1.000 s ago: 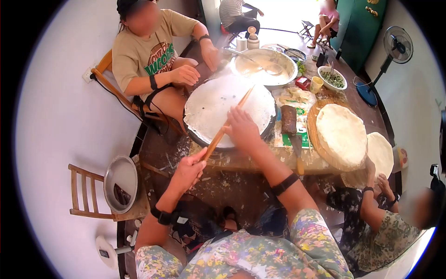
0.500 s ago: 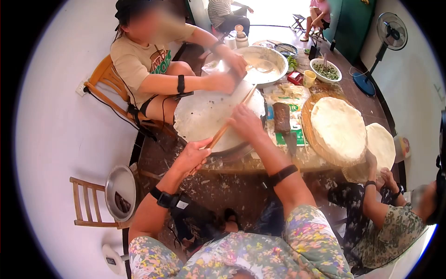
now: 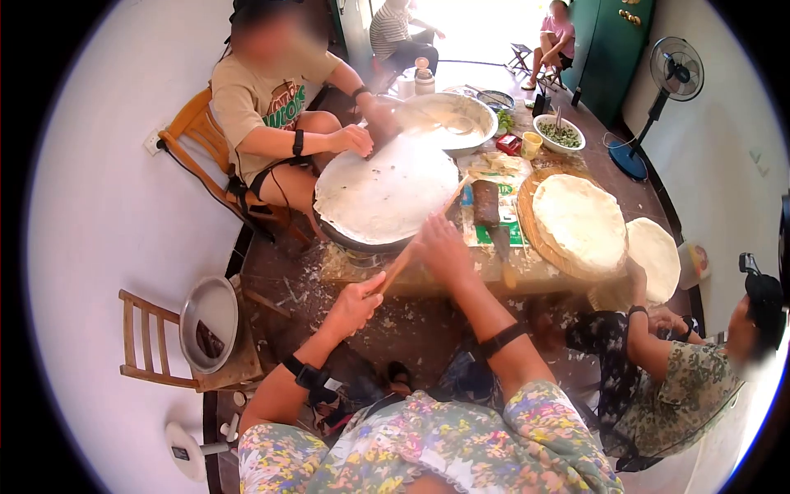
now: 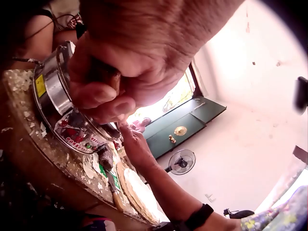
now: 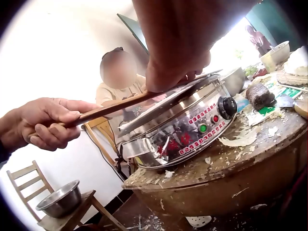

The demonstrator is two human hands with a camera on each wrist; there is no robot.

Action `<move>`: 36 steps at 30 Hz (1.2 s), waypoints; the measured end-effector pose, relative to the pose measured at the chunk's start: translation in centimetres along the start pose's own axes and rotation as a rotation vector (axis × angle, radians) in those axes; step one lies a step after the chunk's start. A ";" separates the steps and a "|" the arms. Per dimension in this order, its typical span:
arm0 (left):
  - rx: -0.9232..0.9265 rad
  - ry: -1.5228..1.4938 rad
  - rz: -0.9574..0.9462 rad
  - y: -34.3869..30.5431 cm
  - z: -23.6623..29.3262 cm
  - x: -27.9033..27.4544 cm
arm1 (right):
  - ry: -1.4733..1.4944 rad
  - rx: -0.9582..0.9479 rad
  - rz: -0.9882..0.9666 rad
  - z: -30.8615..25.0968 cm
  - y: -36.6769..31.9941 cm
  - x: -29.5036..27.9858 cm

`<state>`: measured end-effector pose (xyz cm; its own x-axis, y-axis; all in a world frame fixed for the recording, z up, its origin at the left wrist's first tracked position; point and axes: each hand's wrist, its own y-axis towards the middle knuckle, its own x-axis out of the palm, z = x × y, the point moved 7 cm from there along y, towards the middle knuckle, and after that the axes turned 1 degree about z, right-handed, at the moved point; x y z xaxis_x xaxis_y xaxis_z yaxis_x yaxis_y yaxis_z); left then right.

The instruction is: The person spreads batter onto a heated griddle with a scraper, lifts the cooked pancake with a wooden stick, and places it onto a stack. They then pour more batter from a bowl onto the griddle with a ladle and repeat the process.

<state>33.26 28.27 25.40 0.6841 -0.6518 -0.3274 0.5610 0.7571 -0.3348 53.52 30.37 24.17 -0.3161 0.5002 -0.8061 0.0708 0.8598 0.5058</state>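
Note:
A round electric griddle [image 5: 192, 127] with a black dial stands at the table's near edge. A thin white flatbread [image 3: 387, 193] covers its top, dotted with small dark spots. My left hand [image 3: 354, 309] grips the near end of a long wooden stick [image 5: 113, 109], fingers curled round it. Farther along, my right hand [image 3: 444, 245] holds the same stick, at the griddle's near right edge. In the head view the stick's far end shows beside the flatbread's right side. Across the griddle, another person's hands [image 3: 354, 140] are at its far left edge, one blurred.
Behind the griddle stands a large batter basin [image 3: 469, 123]. To the right are a dark block [image 3: 486, 203], a scraper [image 3: 502, 251], a round board [image 3: 527, 210] with stacked flatbreads [image 3: 580, 222], and a bowl of chopped greens [image 3: 559, 133]. A seated person handles another flatbread [image 3: 654, 259].
My hands and the stick have shifted from over the flatbread to the griddle's right side. The other person's hands reached across the far side, then drew back left. The head view has also shifted.

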 end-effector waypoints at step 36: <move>-0.109 -0.258 0.160 5.5 3.2 -4.9 | 0.157 -0.078 -0.157 1.1 12.2 7.2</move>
<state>34.50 35.82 28.01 0.8632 -0.4811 -0.1533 0.3928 0.8306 -0.3948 53.10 44.58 24.17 -0.4612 0.3334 -0.8222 -0.0623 0.9123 0.4049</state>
